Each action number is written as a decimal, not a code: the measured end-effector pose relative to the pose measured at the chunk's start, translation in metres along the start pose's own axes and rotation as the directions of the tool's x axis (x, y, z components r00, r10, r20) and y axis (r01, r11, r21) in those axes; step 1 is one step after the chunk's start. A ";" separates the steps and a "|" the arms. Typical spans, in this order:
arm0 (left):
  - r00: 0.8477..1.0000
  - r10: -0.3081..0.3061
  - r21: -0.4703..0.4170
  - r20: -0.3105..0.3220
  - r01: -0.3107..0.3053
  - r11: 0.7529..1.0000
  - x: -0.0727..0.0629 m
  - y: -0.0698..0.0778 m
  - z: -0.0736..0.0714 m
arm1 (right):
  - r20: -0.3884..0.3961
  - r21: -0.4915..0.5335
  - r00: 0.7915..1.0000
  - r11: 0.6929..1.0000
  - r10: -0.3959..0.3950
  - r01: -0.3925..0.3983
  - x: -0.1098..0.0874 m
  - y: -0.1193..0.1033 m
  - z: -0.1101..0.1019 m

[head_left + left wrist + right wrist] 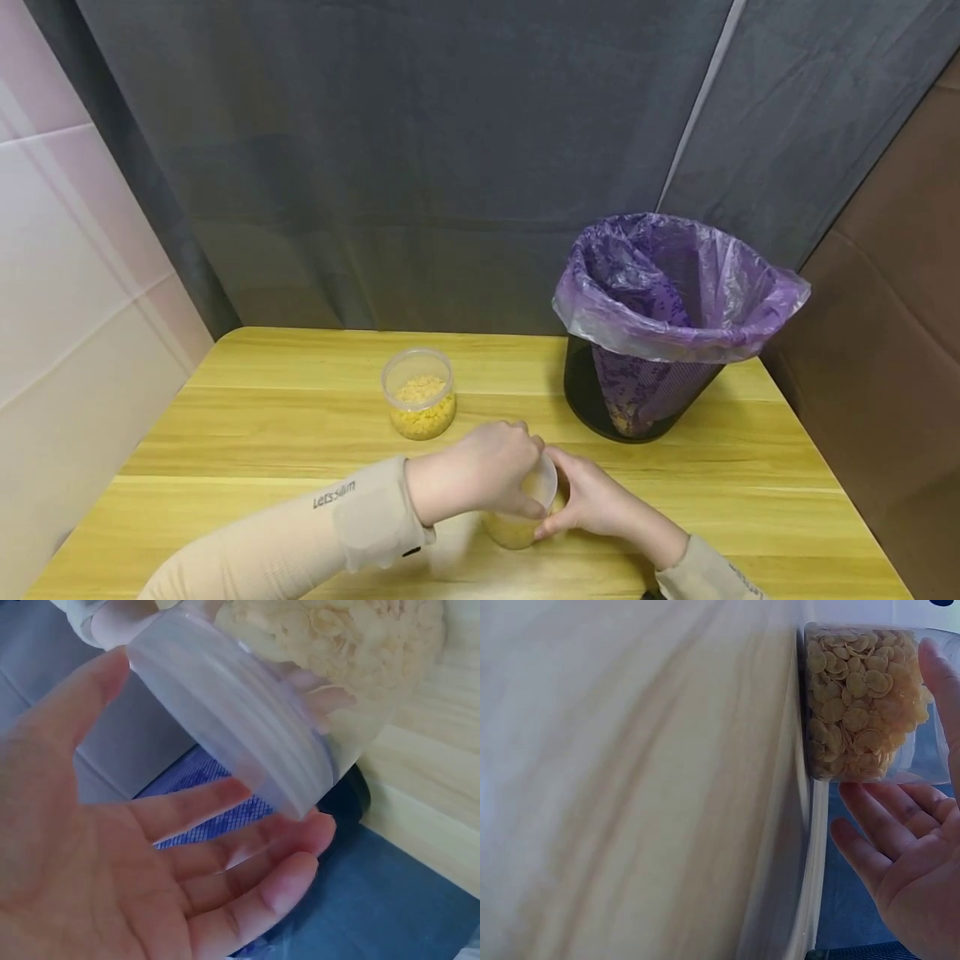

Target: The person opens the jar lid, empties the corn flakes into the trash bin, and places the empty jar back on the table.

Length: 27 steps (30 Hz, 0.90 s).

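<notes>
A clear plastic jar (513, 532) of pale yellow flakes stands on the table near the front. My left hand (491, 468) reaches over its top and holds the translucent round lid (225, 705) by the rim, thumb on one side and fingers on the other. My right hand (600, 497) steadies the jar from the right, thumb and fingers on either side of its wall. In the right wrist view, flat flakes (855, 712) fill much of the jar. Another clear jar (420, 396), without a lid and partly filled with yellow bits, stands farther back on the left.
A black mesh bin (581, 383) with a purple plastic liner (637, 333) stands at the back right of the wooden table (262, 433). A grey curtain (390, 167) hangs behind, with a pale wall at left and brown covering at right.
</notes>
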State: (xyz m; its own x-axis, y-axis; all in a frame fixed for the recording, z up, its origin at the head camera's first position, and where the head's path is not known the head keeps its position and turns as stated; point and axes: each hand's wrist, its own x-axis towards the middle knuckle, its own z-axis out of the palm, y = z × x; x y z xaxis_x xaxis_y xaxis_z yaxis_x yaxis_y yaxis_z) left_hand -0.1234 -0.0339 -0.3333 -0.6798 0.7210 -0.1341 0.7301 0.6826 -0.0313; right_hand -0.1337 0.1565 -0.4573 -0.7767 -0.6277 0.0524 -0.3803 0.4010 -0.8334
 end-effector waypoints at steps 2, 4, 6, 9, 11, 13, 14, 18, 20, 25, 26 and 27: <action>0.999 -0.017 0.007 0.033 0.017 1.000 -0.001 -0.001 -0.003 | 0.008 0.014 1.000 1.000 0.006 -0.006 0.000 0.000 0.000; 0.996 -0.039 0.023 0.080 0.037 0.999 -0.002 -0.003 -0.007 | 0.014 0.023 1.000 1.000 0.013 -0.013 0.000 -0.001 -0.001; 0.991 -0.051 0.047 0.125 0.046 0.998 -0.002 -0.004 -0.012 | 0.015 0.025 1.000 1.000 0.019 -0.019 0.000 -0.001 -0.001; 0.987 -0.031 0.065 0.159 0.021 0.998 -0.002 -0.007 -0.019 | 0.011 0.023 1.000 0.999 0.023 -0.023 0.000 0.000 0.000; 0.986 0.003 0.069 0.168 -0.015 0.997 -0.002 -0.009 -0.023 | 0.008 0.022 1.000 0.999 0.027 -0.027 0.000 0.000 0.000; 0.983 0.049 0.060 0.175 -0.060 0.996 -0.003 -0.011 -0.026 | 0.003 0.014 1.000 0.999 0.029 -0.029 0.000 0.001 0.000; 0.982 0.074 0.063 0.174 -0.086 0.994 -0.003 -0.011 -0.027 | -0.001 0.007 1.000 1.000 0.028 -0.028 -0.001 0.001 0.000; 0.971 0.168 0.084 0.170 -0.184 0.979 -0.004 -0.011 -0.025 | -0.016 -0.040 1.000 0.999 0.026 -0.027 -0.001 0.000 0.000; 0.965 0.200 0.108 0.172 -0.220 0.969 -0.004 -0.010 -0.022 | -0.019 -0.049 0.999 0.998 0.030 -0.031 -0.001 0.000 0.000; 0.953 0.234 0.120 0.192 -0.260 0.958 -0.003 -0.009 -0.015 | -0.023 -0.046 0.998 0.998 0.052 -0.053 -0.002 -0.001 0.000; 0.952 0.237 0.114 0.192 -0.262 0.958 -0.002 -0.009 -0.014 | -0.023 -0.047 0.998 0.997 0.054 -0.055 -0.002 -0.001 0.000; 0.952 0.240 0.108 0.190 -0.263 0.959 -0.002 -0.009 -0.012 | -0.024 -0.047 0.998 0.997 0.056 -0.057 -0.002 -0.001 0.000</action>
State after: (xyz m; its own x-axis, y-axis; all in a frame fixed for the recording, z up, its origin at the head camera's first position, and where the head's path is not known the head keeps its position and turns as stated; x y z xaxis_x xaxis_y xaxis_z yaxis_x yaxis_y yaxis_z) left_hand -0.1291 -0.0401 -0.3205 -0.4588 0.8277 -0.3230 0.8864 0.4515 -0.1022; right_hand -0.1318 0.1568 -0.4566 -0.8084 -0.5883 0.0187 -0.3588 0.4673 -0.8080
